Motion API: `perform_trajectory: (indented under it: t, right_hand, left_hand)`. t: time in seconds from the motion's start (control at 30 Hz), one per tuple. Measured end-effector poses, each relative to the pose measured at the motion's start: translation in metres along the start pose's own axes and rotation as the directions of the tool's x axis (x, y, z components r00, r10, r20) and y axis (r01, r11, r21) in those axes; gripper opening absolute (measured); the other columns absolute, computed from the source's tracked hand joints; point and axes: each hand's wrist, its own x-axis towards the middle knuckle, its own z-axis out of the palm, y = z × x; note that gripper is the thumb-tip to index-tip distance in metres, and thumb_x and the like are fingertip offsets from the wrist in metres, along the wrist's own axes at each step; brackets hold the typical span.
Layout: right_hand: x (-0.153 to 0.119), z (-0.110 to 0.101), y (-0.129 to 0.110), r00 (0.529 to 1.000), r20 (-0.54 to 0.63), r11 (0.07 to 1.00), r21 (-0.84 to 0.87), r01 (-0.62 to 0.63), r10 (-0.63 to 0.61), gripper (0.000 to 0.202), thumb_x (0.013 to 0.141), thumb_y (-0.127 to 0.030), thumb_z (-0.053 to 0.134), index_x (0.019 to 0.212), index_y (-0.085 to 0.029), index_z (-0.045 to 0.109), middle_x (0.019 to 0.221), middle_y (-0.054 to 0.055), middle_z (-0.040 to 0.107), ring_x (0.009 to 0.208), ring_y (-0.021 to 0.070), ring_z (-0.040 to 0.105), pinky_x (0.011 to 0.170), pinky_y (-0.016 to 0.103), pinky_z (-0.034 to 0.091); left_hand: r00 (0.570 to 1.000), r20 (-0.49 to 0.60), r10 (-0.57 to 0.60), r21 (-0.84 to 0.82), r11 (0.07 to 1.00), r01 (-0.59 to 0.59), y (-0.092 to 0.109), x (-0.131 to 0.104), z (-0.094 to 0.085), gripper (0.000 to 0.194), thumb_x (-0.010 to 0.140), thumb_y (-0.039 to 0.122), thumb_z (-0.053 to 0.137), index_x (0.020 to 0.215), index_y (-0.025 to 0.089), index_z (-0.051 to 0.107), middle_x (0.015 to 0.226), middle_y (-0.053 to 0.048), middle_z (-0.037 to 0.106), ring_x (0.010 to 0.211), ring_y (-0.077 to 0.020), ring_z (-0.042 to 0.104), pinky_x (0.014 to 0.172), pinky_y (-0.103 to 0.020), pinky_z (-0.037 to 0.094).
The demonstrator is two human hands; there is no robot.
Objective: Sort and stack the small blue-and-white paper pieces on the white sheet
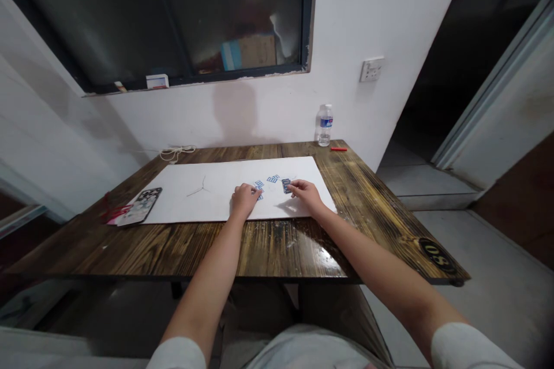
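A white board (225, 176) lies on the wooden table, with small blue striped pieces or marks on its right half. My right hand (305, 193) pinches a small dark, slotted piece (286, 185) between thumb and fingers, tilted up over the board. On the board rests my left hand (245, 199), fingers bent together at the blue striped shapes (259, 183); whether it grips one is hidden. Another blue striped shape (273, 179) sits between the two hands, farther back. Thin dark branching lines (203, 187) show on the board's left half.
A phone-like patterned case (141, 206) with red cord overlaps the board's left end. Behind are a coiled white cable (176, 153), a water bottle (324, 125) and a red stick-like object (339, 149). A round number plate (437, 255) marks the table's right front corner (459, 274).
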Motion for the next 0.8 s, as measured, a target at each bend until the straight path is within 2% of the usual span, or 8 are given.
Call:
perform_trajectory:
  t: [0.23, 0.33, 0.47, 0.53, 0.6, 0.7, 0.8]
  right_hand:
    - [0.001, 0.000, 0.001, 1.000, 0.005, 1.000, 0.008, -0.002, 0.002, 0.035, 0.058, -0.048, 0.075, 0.074, -0.018, 0.067, 0.068, 0.002, 0.066, 0.054, 0.0126, 0.054, 0.060, 0.029, 0.045]
    - [0.001, -0.001, 0.001, 1.000, -0.001, 1.000, 0.007, 0.000, 0.000, 0.035, 0.059, -0.048, 0.075, 0.074, -0.018, 0.067, 0.068, 0.002, 0.066, 0.054, 0.0125, 0.054, 0.060, 0.029, 0.045]
    - [0.001, -0.001, 0.002, 1.000, 0.002, 1.000, -0.001, 0.002, -0.002, 0.035, 0.059, -0.049, 0.075, 0.074, -0.017, 0.067, 0.067, 0.002, 0.066, 0.055, 0.0125, 0.054, 0.061, 0.029, 0.045]
    - [0.001, -0.001, 0.002, 1.000, 0.001, 1.000, 0.003, -0.003, 0.003, 0.036, 0.059, -0.049, 0.075, 0.074, -0.017, 0.067, 0.067, 0.002, 0.066, 0.055, 0.0126, 0.054, 0.061, 0.029, 0.044]
    - [0.001, -0.001, 0.003, 1.000, -0.003, 1.000, 0.014, -0.006, 0.006, 0.036, 0.058, -0.048, 0.076, 0.074, -0.017, 0.067, 0.067, 0.002, 0.066, 0.054, 0.0126, 0.054, 0.061, 0.029, 0.044]
    - [0.001, -0.001, 0.004, 1.000, -0.016, 1.000, 0.016, -0.002, 0.002, 0.036, 0.058, -0.048, 0.076, 0.075, -0.017, 0.067, 0.066, 0.002, 0.066, 0.054, 0.0126, 0.054, 0.061, 0.029, 0.044]
    - [0.002, -0.001, 0.004, 1.000, -0.018, 1.000, 0.000, 0.000, 0.000, 0.038, 0.058, -0.050, 0.076, 0.075, -0.017, 0.067, 0.067, 0.002, 0.067, 0.054, 0.0127, 0.054, 0.059, 0.029, 0.045]
  left_hand:
    - [0.993, -0.110, 0.047, 0.091, 0.995, -0.037, -0.003, 0.003, 0.000, 0.027, 0.087, 0.039, 0.054, 0.085, 0.023, 0.075, 0.097, -0.009, 0.065, 0.098, -0.0249, 0.055, 0.079, -0.031, 0.043]
    - [0.995, -0.097, 0.017, 0.121, 0.993, -0.005, -0.003, 0.003, -0.003, 0.025, 0.088, 0.036, 0.053, 0.088, 0.025, 0.075, 0.099, -0.008, 0.066, 0.096, -0.0237, 0.057, 0.073, -0.030, 0.042]
    - [0.997, -0.060, -0.053, 0.080, 0.995, 0.058, -0.002, 0.002, -0.007, 0.026, 0.089, 0.035, 0.049, 0.094, 0.027, 0.073, 0.097, -0.005, 0.070, 0.089, -0.0211, 0.062, 0.068, -0.028, 0.041]
    - [0.992, -0.059, -0.110, 0.013, 0.994, 0.111, -0.001, 0.002, -0.008, 0.027, 0.089, 0.038, 0.049, 0.096, 0.028, 0.072, 0.086, -0.004, 0.071, 0.083, -0.0212, 0.063, 0.067, -0.028, 0.041]
    - [0.991, -0.067, -0.114, -0.121, 0.987, 0.105, -0.001, 0.002, -0.006, 0.026, 0.088, 0.039, 0.050, 0.096, 0.027, 0.072, 0.077, -0.003, 0.072, 0.077, -0.0205, 0.064, 0.067, -0.028, 0.042]
    - [0.992, -0.125, -0.008, -0.350, 0.936, -0.036, -0.001, 0.003, -0.002, 0.023, 0.085, 0.034, 0.055, 0.090, 0.023, 0.074, 0.083, -0.003, 0.073, 0.078, -0.0192, 0.065, 0.072, -0.028, 0.045]
    - [0.985, -0.171, 0.013, -0.485, 0.869, -0.096, 0.001, 0.004, 0.004, 0.023, 0.083, 0.036, 0.057, 0.084, 0.020, 0.074, 0.088, -0.005, 0.074, 0.084, -0.0202, 0.065, 0.078, -0.030, 0.049]
